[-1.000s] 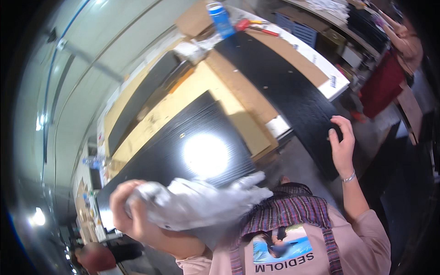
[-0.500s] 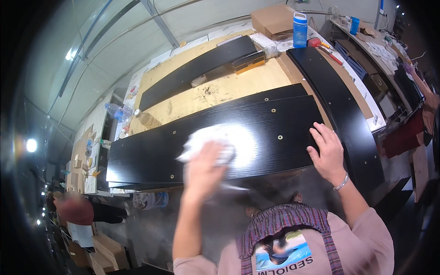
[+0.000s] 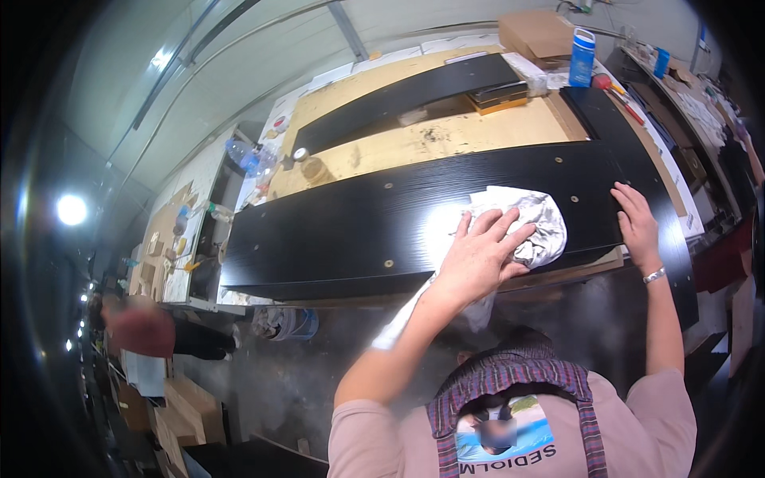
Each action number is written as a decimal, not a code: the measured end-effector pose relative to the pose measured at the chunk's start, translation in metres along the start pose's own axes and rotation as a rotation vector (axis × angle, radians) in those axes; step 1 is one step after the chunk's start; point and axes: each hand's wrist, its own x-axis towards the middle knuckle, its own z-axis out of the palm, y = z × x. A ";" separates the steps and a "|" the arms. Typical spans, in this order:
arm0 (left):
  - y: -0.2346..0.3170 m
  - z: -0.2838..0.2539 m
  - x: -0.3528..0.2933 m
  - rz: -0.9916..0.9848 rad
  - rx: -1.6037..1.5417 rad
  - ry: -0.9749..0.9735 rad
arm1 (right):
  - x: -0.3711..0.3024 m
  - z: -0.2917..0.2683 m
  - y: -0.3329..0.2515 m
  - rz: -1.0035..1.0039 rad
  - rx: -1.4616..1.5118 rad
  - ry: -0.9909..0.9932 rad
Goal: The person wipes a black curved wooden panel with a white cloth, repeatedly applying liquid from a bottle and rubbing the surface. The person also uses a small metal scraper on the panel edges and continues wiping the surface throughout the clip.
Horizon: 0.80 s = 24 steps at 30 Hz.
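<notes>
A long black panel [image 3: 335, 215] with wood-grain texture and several round metal inserts lies across the work table in front of me. My left hand [image 3: 486, 251] presses a crumpled white cloth [image 3: 542, 227] onto its right part, fingers spread over the fabric. Part of something white trails down beside my left forearm. At the panel's right end, my right hand [image 3: 637, 223] rests with fingers stretched out and nothing in it. Another black panel [image 3: 665, 231] lies crosswise under or beside that end; the exact overlap is hard to tell.
Further back on the table lie a narrow black board [image 3: 406, 92], a cardboard box [image 3: 534, 36], a blue bottle [image 3: 582, 60] and a jar [image 3: 313, 167]. A bucket [image 3: 303, 323] stands on the floor below. At the far left is another person [image 3: 143, 331].
My left hand has moved the cloth rightward along the panel. My right hand stays at the panel's right end. The whole view has shifted, moving the table rightward in the picture.
</notes>
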 end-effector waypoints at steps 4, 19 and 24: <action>-0.057 -0.020 -0.050 -0.184 0.043 -0.054 | -0.002 0.001 0.012 0.010 0.046 -0.052; -0.064 -0.019 -0.027 -0.308 -0.017 -0.124 | 0.029 0.061 -0.214 -0.399 0.090 -0.444; -0.115 -0.046 -0.056 -0.487 0.090 -0.146 | 0.043 0.067 -0.222 -0.519 0.096 -0.497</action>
